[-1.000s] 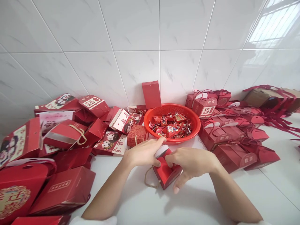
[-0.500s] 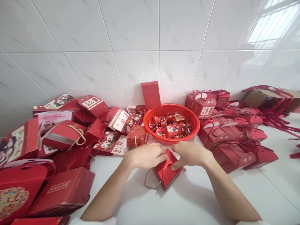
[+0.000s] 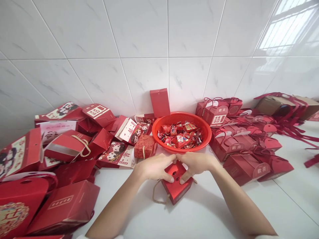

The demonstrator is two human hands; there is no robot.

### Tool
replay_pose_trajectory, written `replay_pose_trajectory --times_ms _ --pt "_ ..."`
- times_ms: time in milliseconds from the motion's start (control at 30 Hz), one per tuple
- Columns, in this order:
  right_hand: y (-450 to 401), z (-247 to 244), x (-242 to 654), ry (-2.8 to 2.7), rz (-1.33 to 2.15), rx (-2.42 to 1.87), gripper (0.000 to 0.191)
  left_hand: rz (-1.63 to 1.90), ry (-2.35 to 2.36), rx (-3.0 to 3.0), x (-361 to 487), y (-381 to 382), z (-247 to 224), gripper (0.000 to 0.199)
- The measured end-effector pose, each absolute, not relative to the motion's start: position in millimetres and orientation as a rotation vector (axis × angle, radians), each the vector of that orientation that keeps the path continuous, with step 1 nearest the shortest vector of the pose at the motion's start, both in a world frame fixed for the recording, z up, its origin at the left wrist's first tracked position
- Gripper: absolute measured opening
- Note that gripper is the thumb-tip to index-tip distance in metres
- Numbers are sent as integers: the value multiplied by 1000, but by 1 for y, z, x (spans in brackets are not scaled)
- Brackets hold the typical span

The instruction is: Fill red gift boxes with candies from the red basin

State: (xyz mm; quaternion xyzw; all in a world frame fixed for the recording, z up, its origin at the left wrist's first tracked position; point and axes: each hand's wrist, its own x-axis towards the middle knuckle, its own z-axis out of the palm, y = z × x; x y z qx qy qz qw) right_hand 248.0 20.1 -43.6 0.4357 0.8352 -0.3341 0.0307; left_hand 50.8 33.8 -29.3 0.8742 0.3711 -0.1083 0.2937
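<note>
Lying in a jumble along the left of the white tabletop [image 3: 142, 217], a heap of red boxes [image 3: 67, 207] reaches back to the tiled wall [image 3: 142, 30]; one box in it has a twine loop [image 3: 83, 145] on top. At its right edge sits a box with cartoon faces [image 3: 115, 152], and just beside that a patterned box [image 3: 145, 146], which crowds the space behind the left hand [image 3: 156, 167].

That hand is clamped on the small red box [image 3: 178, 191], thumb down on its top, fingers at its far end. The box rests on the tabletop in front of the basket, a twine handle [image 3: 154, 196] looping out to its left. Beyond, a tall red box [image 3: 160, 103] leans on the wall, partly behind the red basket [image 3: 155, 131] of wrapped sweets [image 3: 181, 137]. The basket stands close beyond both hands, blocking the way straight back.

The right hand [image 3: 198, 163] clamps the same box, thumb on top beside a dark hole, its fingertips meeting the left's at the far end. Farther right, closed handled boxes [image 3: 245, 167] stand packed together, and behind them are brown boxes [image 3: 271, 107] with dark red ribbons [image 3: 295, 116] trailing.
</note>
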Motion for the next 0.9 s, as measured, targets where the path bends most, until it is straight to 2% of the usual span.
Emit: replay_pose_trajectory --times_ms 133,300,500,600,700,900 --pt "19 -42 246 2489 -1083 1452 67 -266 973 2330 51 36 -29 49" --pt "9 -28 245 2575 -976 1675 43 -152 1069 2332 50 36 -36 38" --pt "-11 -6 256 2630 -1379 1830 30 -175 1182 2327 51 36 -40 20" --pt "-18 1 265 2707 -1449 1833 27 -191 1197 2298 51 36 -36 25" --pt "-21 5 272 2756 -1440 1821 26 -140 1140 2283 50 37 -32 37" --pt "-19 8 279 2835 -1333 1774 33 55 1022 2269 37 37 -20 55"
